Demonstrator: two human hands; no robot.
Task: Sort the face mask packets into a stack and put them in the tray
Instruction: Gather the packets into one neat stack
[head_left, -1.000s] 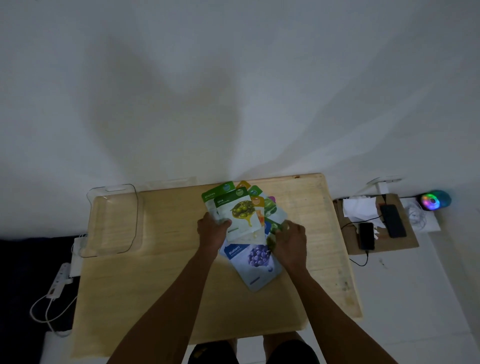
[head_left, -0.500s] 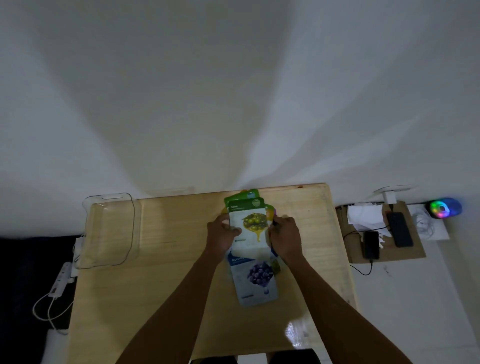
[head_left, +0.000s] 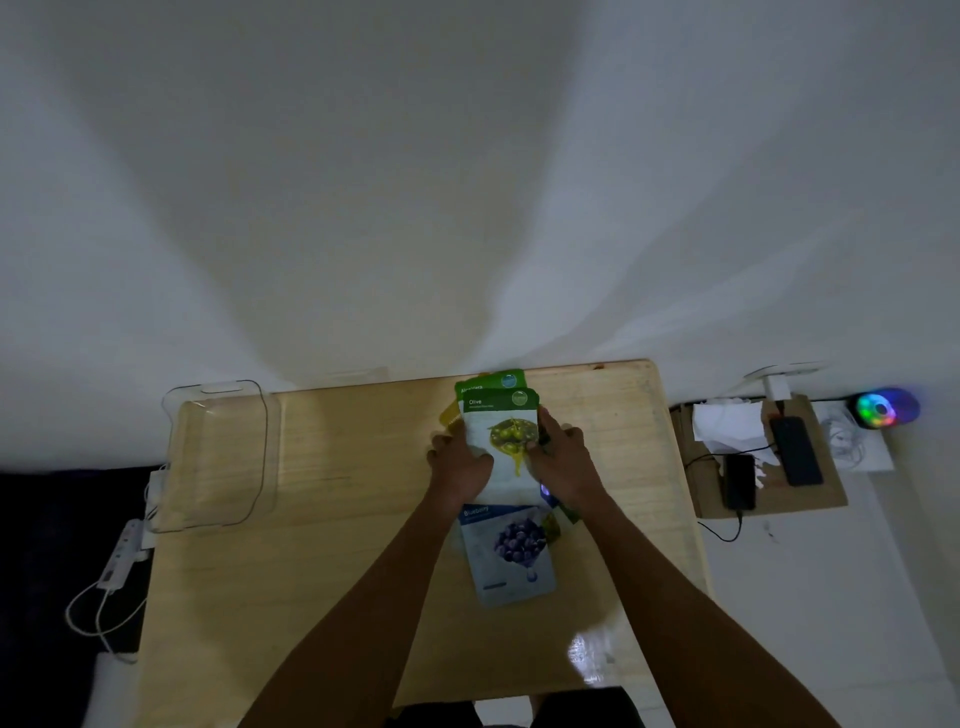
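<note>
Several face mask packets lie gathered on the wooden table (head_left: 337, 571). The olive packet (head_left: 501, 436) is on top, with a green aloe packet (head_left: 493, 382) and a yellow one peeking out behind it. My left hand (head_left: 460, 465) presses on the pile's left edge and my right hand (head_left: 563, 462) on its right edge, squeezing the packets together. A blueberry packet (head_left: 511, 553) sticks out toward me from under the pile, between my forearms. The clear plastic tray (head_left: 215, 457) sits with nothing in it at the table's far left.
A power strip with white cables (head_left: 122, 558) lies on the floor left of the table. To the right, a cardboard sheet (head_left: 769, 499) holds two phones and papers, with a glowing coloured light (head_left: 883, 408) behind it. A white wall rises just past the table.
The fanned-out packets have been pushed together into a narrower, more upright pile. Both hands have closed in on the pile's sides. The blueberry packet has turned straighter.
</note>
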